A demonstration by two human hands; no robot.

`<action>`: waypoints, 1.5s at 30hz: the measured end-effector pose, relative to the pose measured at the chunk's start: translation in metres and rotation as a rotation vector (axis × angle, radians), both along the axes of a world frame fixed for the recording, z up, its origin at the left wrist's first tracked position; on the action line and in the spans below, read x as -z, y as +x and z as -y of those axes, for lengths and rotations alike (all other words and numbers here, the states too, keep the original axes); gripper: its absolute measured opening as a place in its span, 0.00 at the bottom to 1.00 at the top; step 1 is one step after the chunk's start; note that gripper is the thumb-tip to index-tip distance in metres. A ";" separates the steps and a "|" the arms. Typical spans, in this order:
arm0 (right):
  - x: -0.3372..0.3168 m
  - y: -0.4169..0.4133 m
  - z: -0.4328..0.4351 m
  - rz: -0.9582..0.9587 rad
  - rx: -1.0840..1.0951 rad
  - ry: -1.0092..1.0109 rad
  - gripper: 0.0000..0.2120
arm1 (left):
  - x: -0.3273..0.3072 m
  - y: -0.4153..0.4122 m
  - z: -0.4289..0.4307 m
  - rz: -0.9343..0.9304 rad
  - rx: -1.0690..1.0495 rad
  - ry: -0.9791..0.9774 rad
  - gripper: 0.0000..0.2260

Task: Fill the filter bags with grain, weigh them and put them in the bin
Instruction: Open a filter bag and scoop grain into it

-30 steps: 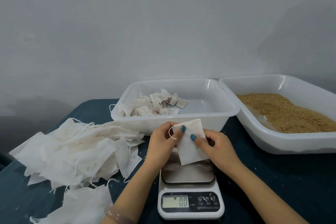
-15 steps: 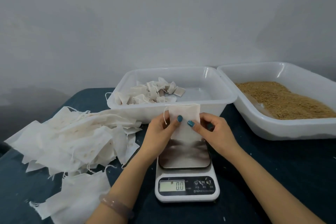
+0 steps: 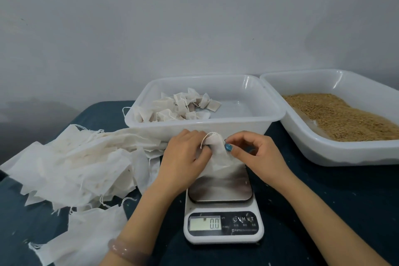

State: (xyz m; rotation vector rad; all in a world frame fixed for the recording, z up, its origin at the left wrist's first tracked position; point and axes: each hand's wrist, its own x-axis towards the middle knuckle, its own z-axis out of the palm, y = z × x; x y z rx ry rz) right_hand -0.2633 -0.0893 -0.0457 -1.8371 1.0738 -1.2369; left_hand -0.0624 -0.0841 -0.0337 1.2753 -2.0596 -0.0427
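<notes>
Nearest the viewer, a pale pink bracelet (image 3: 127, 250) sits on the person's left wrist. Both forearms reach forward over the dark teal tabletop (image 3: 323, 201).

Between the forearms stands a white digital kitchen scale (image 3: 223, 237). Its display (image 3: 205, 223) reads 0.0. The steel weighing platform (image 3: 220, 190) lies behind the display.

Over the far edge of the platform, both hands hold one empty filter bag (image 3: 218, 155).
- The left hand (image 3: 183, 157) grips the bag's top-left edge. Its fingers (image 3: 195, 138) are curled down onto the fabric.
- The right hand (image 3: 257, 155) pinches the top-right edge between thumb and forefinger. Its remaining fingers (image 3: 248, 136) are curled loosely above.
- The thumbnail carries teal polish.
- The drawstring (image 3: 204, 139) loops out of the bunched top of the bag.
- The bag's lower part hangs toward the platform. Contact with the platform cannot be determined.

To the left of the scale, a loose pile of empty filter bags (image 3: 71, 168) spreads across the tabletop. Their strings trail at the edges.

Just behind the hands stands a white plastic bin (image 3: 216, 124). Filled, tied filter bags (image 3: 179, 107) lie in its left half. One string hangs over its left rim.

Immediately right of it, rim beside rim, stands a second white bin (image 3: 323, 147). It holds a bed of brown grain (image 3: 345, 114).

A plain grey wall (image 3: 194, 17) closes the background.
</notes>
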 end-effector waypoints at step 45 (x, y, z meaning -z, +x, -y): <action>-0.005 -0.001 -0.008 -0.259 0.155 -0.531 0.15 | 0.004 0.001 -0.007 0.039 0.067 0.140 0.25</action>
